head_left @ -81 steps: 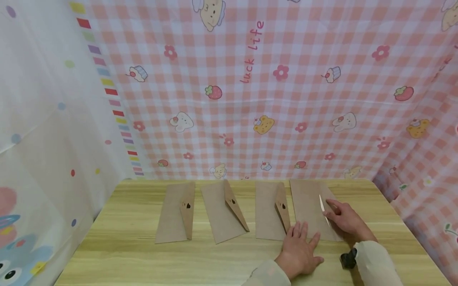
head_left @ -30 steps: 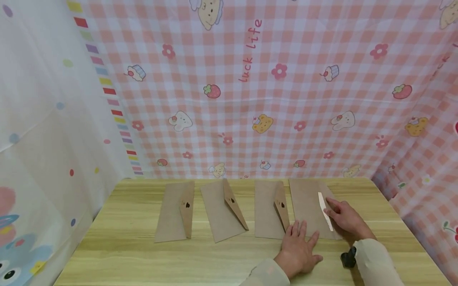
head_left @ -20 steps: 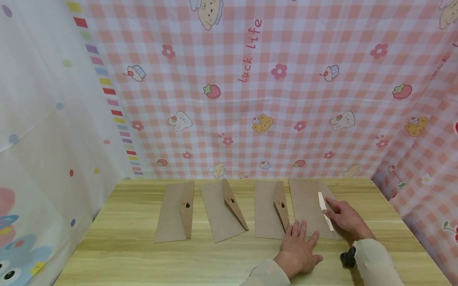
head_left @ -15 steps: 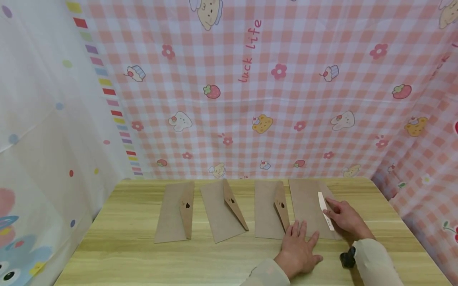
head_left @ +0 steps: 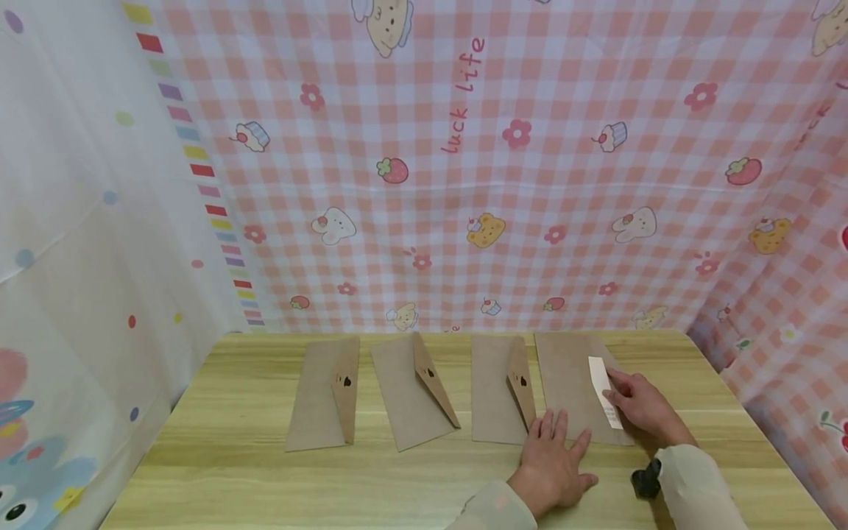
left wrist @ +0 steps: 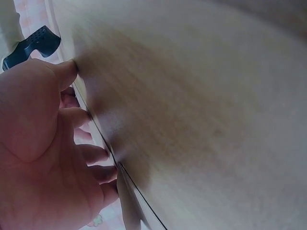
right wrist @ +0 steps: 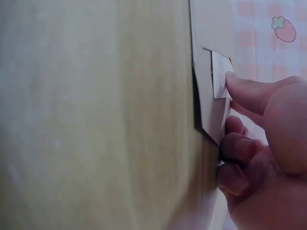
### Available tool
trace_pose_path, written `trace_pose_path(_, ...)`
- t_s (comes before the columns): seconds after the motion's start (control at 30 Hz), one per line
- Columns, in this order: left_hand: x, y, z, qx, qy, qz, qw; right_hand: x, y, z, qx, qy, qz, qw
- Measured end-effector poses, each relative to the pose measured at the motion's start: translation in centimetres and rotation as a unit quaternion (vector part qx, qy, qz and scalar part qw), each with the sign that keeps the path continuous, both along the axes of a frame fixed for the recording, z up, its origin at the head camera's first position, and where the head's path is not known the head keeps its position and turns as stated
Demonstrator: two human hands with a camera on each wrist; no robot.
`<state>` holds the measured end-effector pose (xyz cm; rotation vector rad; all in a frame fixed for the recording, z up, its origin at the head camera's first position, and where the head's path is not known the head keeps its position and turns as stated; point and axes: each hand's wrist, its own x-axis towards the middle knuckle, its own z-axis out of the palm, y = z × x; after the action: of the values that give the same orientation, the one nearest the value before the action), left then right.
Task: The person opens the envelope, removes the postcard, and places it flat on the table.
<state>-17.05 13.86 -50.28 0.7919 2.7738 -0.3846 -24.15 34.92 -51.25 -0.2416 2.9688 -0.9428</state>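
On the right of the row lies a brown paper envelope [head_left: 568, 375] with its flap opened toward the right. My right hand [head_left: 645, 405] pinches the edge of a white slip of paper [head_left: 601, 383] between thumb and index finger; the slip sticks partly out of the envelope's mouth. Small print shows on the white slip [right wrist: 219, 76] in the right wrist view, and the other fingers are curled below it. My left hand [head_left: 551, 464] lies flat, fingers spread, its fingertips at the near edges of this envelope and its left neighbour. The rest of the slip is hidden inside.
Three more brown envelopes lie to the left: the far left one [head_left: 314, 397], a tilted one [head_left: 404, 397] and a third [head_left: 489, 397], their flaps partly raised. The wooden table [head_left: 278, 486] meets a checked cloth [head_left: 437, 280] at its back edge.
The white slip has come further out of the envelope toward the right, from a thin sliver to a wider strip with print. My right hand shifted slightly right; my left hand stayed.
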Motion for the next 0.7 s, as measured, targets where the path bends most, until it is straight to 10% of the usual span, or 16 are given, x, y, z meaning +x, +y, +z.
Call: trace_pose_path(0.7, -0.09, 0.05, 0.08, 0.018, -0.013, 0.011, 0.9997, -0.13, 0.01, -0.37, -0.07, -0.024, -0.01, 0.9972)
